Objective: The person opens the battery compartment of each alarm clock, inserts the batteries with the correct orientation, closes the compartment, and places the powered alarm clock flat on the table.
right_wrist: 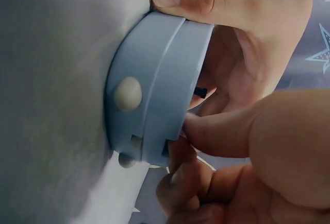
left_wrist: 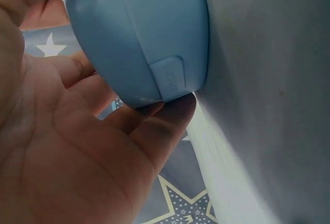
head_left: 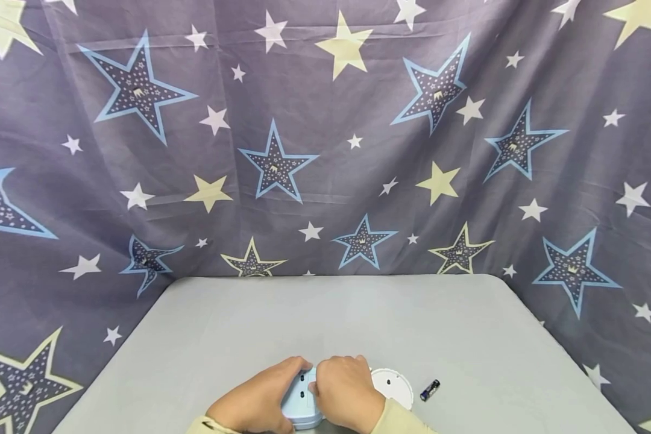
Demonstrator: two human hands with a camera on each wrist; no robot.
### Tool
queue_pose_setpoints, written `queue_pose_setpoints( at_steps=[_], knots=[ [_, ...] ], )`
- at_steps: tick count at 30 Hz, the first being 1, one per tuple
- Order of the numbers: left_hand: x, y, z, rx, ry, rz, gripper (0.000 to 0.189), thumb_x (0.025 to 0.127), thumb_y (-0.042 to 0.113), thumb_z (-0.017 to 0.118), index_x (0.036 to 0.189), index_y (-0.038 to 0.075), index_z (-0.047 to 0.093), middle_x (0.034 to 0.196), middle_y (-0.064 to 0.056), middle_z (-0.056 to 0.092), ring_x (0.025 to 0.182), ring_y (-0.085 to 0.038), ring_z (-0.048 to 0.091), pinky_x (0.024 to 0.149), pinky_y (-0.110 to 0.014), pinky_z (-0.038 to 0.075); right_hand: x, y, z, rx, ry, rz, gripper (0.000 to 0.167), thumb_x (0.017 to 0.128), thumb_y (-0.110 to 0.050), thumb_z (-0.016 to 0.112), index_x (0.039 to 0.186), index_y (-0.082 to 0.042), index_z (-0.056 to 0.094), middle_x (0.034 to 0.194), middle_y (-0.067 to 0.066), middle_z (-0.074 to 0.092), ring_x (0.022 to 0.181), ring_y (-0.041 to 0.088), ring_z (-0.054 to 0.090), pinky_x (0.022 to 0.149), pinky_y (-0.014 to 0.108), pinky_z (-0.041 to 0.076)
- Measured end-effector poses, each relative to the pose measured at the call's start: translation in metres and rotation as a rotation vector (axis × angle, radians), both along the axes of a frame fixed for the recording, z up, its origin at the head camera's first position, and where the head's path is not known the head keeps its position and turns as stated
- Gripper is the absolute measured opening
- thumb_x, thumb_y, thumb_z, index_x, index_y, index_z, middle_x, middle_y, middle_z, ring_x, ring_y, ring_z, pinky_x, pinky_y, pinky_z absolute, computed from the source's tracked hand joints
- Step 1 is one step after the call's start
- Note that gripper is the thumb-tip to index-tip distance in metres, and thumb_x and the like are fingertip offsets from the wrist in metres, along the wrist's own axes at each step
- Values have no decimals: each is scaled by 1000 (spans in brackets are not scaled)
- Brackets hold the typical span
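A light blue, rounded plastic device (head_left: 299, 402) rests on the table near its front edge, with small black pegs on its upper face. My left hand (head_left: 263, 392) grips it from the left, thumb on one side and fingers on the other. In the right wrist view, off-white round knobs (right_wrist: 128, 93) stick out of its side wall. My right hand (head_left: 348, 392) has thumb and curled forefinger pinching the device's edge at a dark notch. What lies between those fingertips is hidden. A raised tab (left_wrist: 169, 77) shows on the casing in the left wrist view.
Just right of my right hand lies a white round disc (head_left: 395, 387) with a scalloped rim and a dark spot, partly covered by the hand. Farther right is a dark cylindrical battery (head_left: 430, 390). A star-patterned cloth (head_left: 304, 96) hangs behind and beside the grey-white table (head_left: 325, 313).
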State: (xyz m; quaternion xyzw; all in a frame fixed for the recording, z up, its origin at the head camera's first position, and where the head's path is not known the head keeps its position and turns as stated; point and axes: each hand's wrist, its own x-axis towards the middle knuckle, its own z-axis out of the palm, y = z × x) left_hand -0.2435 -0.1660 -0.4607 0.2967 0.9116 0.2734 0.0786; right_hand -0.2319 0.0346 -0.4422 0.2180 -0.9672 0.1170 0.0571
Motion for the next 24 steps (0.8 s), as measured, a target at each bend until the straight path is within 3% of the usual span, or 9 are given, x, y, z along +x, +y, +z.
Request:
queue_pose_setpoints(
  at_steps=[7, 24],
  knots=[
    [-1, 0, 0, 10, -5, -9, 95, 52, 6, 89, 137, 24, 52, 122, 11, 61, 98, -3, 56, 83, -26, 48, -3, 3, -5, -27, 11, -11, 30, 90, -40, 76, 75, -15, 71, 64, -5, 62, 58, 9, 52, 58, 37, 42],
    [0, 1, 1, 6, 8, -21, 94, 52, 4, 88, 136, 28, 52, 120, 13, 61, 98, -3, 56, 83, -25, 48, -3, 5, -7, -98, -13, -13, 32, 89, -38, 77, 66, -19, 66, 62, -8, 60, 58, 7, 51, 60, 38, 46]
  ],
)
